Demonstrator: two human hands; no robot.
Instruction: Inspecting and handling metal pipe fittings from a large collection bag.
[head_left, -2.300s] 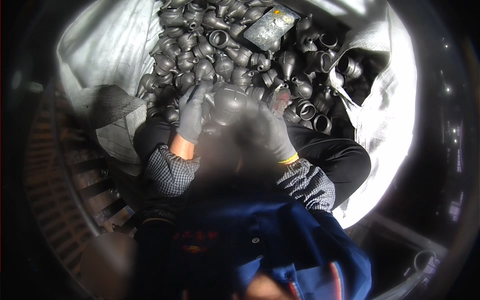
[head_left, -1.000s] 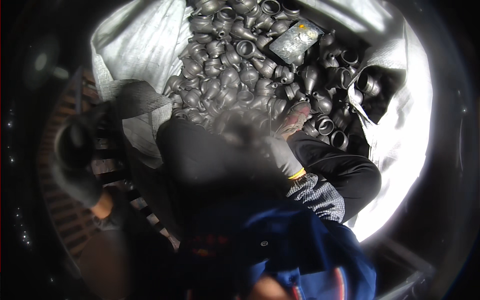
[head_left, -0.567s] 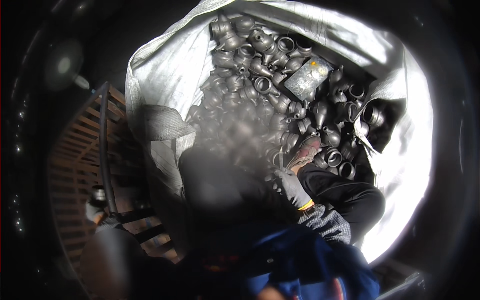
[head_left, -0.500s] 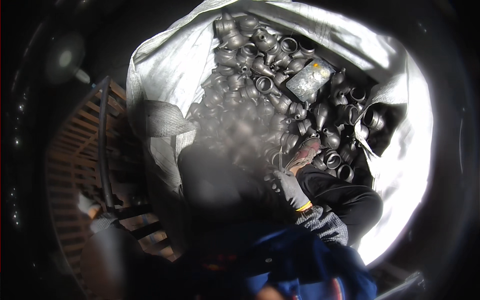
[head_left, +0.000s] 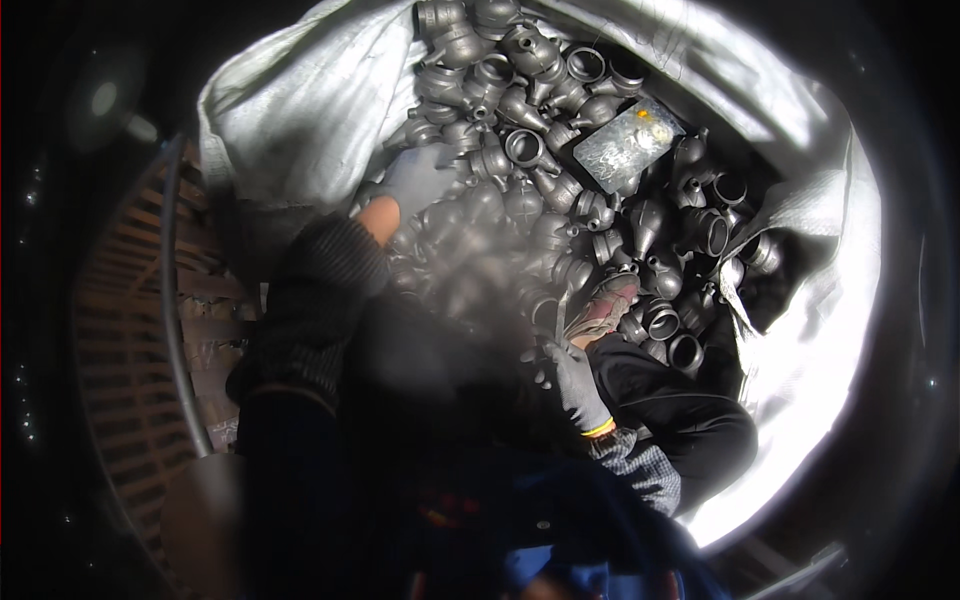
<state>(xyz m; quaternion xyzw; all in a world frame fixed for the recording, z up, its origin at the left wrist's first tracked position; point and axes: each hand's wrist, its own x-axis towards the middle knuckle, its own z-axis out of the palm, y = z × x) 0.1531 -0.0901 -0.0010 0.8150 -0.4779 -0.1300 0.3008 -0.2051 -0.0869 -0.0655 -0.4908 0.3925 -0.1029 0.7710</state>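
Note:
My left hand (head_left: pixel 418 180), in a grey glove, reaches onto the left side of a heap of dark grey metal castings (head_left: pixel 525 148). Haze smears its fingers, so I cannot tell whether they grip a casting. My right hand (head_left: pixel 577 385), in a grey glove with a yellow cuff, is closed around a thin, pale, strip-like tool (head_left: pixel 562 312) that points up toward the pile. Beside it is a reddish shoe (head_left: pixel 608 303) on the castings. The castings are hollow and rounded, some with open ring ends and narrow necks. A blurred patch hides the middle of the heap.
A large white woven bag (head_left: pixel 300 130) surrounds the heap, its right wall (head_left: pixel 830 330) folded outward. A flat, scuffed metal plate (head_left: pixel 628 145) with a yellow spot lies on the castings. Left of the bag stand a dark bar (head_left: pixel 172 290) and brown slatted racking (head_left: pixel 120 330).
My left hand has swung from outside the bag at the lower left up onto the castings. My right hand keeps its grip on the strip-like tool. The view has shifted slightly.

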